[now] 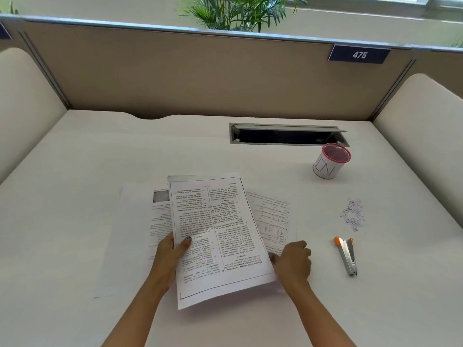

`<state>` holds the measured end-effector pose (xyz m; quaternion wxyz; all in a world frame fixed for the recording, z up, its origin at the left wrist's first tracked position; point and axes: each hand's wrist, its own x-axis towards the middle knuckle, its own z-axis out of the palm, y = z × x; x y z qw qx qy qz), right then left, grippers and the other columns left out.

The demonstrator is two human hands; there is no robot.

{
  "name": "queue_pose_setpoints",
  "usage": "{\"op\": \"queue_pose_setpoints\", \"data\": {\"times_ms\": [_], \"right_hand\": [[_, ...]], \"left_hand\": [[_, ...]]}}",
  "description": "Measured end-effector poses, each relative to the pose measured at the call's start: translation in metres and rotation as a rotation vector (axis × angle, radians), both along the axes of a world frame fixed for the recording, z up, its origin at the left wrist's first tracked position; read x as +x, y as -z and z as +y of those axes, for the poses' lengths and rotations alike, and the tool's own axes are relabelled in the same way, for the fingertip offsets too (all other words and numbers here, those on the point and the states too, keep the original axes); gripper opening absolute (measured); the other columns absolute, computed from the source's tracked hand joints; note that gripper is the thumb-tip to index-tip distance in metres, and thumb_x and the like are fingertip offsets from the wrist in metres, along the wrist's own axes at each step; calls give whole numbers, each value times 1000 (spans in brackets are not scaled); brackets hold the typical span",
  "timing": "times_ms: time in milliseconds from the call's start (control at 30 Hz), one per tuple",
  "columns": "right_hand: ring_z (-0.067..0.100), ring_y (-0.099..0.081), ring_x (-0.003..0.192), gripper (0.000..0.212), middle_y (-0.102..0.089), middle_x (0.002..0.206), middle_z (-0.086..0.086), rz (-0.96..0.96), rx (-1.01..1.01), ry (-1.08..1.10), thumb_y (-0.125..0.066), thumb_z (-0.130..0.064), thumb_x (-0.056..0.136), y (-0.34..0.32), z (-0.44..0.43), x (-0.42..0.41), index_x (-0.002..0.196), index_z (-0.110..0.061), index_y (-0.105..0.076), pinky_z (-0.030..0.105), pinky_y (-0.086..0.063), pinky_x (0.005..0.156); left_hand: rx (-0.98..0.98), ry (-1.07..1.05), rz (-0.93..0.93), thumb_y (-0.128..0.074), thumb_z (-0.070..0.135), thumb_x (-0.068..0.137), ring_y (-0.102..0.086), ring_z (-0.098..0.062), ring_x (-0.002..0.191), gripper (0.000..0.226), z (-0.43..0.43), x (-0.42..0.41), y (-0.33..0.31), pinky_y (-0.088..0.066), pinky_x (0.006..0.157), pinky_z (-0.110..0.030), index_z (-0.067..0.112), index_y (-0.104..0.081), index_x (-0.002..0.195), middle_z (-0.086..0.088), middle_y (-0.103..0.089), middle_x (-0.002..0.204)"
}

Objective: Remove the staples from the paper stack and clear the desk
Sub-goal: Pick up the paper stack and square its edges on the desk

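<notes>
White paper w/ black print, pink mesh cup (white label), silver-orange stapler, cream desk.

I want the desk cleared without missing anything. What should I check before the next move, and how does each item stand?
1. Left hand grips the held sheets at their left edge: ok.
2. Right hand pinches their right edge: ok.
3. Staples gone from held sheets: cannot tell.
4. Left sheet and right sheet gathered: not ok, both lie on the desk.
5. Staple pile inside the pink cup: not ok, loose on the desk.
6. Orange-tipped tool free to pick up: ok.
</notes>
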<state>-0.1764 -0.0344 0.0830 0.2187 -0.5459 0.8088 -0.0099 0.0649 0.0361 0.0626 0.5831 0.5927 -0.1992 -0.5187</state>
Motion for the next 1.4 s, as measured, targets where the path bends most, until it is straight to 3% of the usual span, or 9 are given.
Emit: {"op": "queue_pose_setpoints", "data": {"times_ms": [167, 333, 467, 633, 733, 933, 1033, 1133, 1400], "right_hand": [[39, -61, 100, 39, -61, 112, 21, -190, -95, 85, -64, -13, 88, -2, -2, -9, 114, 0, -40, 38, -49, 73], [36, -63, 93, 18, -66, 102, 17, -363, -444, 125, -55, -2, 91, -10, 0, -25, 110, -4, -54, 44, -57, 77], [24, -58, 81, 11, -62, 86, 5, -534, -662, 155, -61, -4, 89, -37, 1, -38, 100, -4, -62, 28, -42, 70], [19, -64, 85, 10, -69, 89, 1, -759, -595, 117, -64, -9, 88, -48, 1, -44, 93, -18, -65, 32, -51, 77], [12, -66, 88, 12, -71, 94, -4, -827, -567, 53, -61, -11, 90, -50, 4, -37, 93, -21, -66, 26, -53, 76], [-3, -62, 80, 25, -70, 90, -13, -883, -467, -90, -45, -14, 99, -58, 13, -17, 94, -27, -66, 7, -47, 62], [3, -63, 86, 27, -68, 96, -12, -931, -407, -131, -34, -22, 102, -59, 15, -9, 105, -23, -61, 13, -47, 65], [2, -63, 90, 15, -64, 99, -17, -954, -369, -176, -43, -30, 98, -59, 13, -1, 109, -25, -53, 15, -51, 67], [-1, -63, 81, 12, -64, 95, -8, -995, -569, -177, -55, -13, 94, -49, 16, 28, 102, -15, -46, 11, -51, 66]], "left_hand": [[-5, -20, 35, -58, 2, 90, -70, -23, 94, 28, 3, 1, 2, -60, 71, -33, 13, -60, 116, -4, -71, 108], [-13, -38, 64, -58, 3, 90, -72, -19, 87, 23, 1, 3, -5, -61, 69, -33, 15, -62, 109, -2, -73, 102], [-57, -2, 87, -56, 6, 91, -72, -22, 93, 25, -3, 1, -13, -61, 73, -36, 17, -62, 113, 0, -74, 105], [-120, 21, 116, -68, 34, 80, -67, -22, 107, 46, -9, -8, -24, -57, 86, -39, 19, -58, 122, -3, -70, 118], [-112, 33, 77, -53, 28, 91, -65, -23, 112, 32, -12, -13, -28, -51, 95, -46, 22, -57, 123, -1, -69, 120], [-134, 44, 74, -49, 20, 96, -67, -24, 109, 31, -11, -20, -41, -55, 90, -46, 19, -55, 126, -3, -69, 120], [-138, 13, -24, -53, 20, 95, -70, -25, 101, 30, -10, -21, -49, -58, 83, -48, 20, -57, 124, 0, -71, 114], [-138, -38, -140, -56, 24, 94, -72, -25, 92, 31, -8, -22, -57, -59, 78, -50, 23, -58, 124, 1, -72, 111], [-233, -226, -593, -52, 44, 90, -66, -15, 90, 34, -7, -28, -78, -59, 69, -30, 27, -45, 119, 15, -61, 106]]}}
